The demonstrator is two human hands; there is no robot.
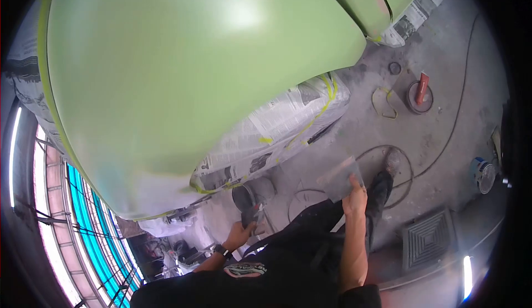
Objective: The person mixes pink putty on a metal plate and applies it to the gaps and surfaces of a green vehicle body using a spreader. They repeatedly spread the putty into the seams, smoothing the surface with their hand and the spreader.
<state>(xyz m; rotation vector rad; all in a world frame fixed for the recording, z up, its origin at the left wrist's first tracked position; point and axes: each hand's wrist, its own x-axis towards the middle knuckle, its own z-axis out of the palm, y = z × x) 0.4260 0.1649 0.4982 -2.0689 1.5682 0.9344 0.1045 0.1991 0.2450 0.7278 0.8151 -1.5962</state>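
A large light-green painted car panel (pixel 210 58) fills the upper left, with newspaper masking (pixel 277 119) and yellow-green tape along its lower edge. My left hand (pixel 239 235), with a dark band at the wrist, is closed around a small dark flat tool (pixel 252 215) below the masked edge. Its exact kind is hard to make out. In my right hand (pixel 355 198) is a thin, see-through flat sheet (pixel 341 176), pinched at its near corner with the thumb on top. Neither hand touches the panel.
On the grey floor are a round can (pixel 419 97) with a red tube (pixel 423 88) on it, a looped hose (pixel 411 166), and a blue-and-white tin (pixel 484 176). A square floor grate (pixel 426 240) lies right. Bright lights and blue panels (pixel 91 214) stand left.
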